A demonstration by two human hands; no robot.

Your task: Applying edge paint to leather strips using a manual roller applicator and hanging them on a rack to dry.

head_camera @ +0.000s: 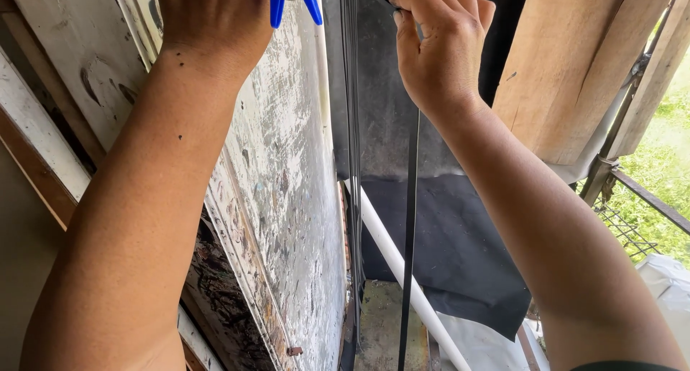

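Both my arms reach up toward the top of the frame. My left hand (212, 19) is closed on a blue plastic clothes peg (279, 3), whose two legs stick down beside my fingers. My right hand (440, 44) pinches the upper end of a long thin black strip (410, 234), which hangs straight down past my wrist. Several more thin black strips (352, 127) hang together just left of that hand. What the peg clips onto is cut off by the top edge.
A worn board with flaking white paint (287, 198) leans on the left. A black sheet (445, 256) hangs behind the strips, with a white pipe (402, 270) slanting across it. Wooden boards (568, 62) stand at right, and a metal railing (647, 198) with greenery beyond.
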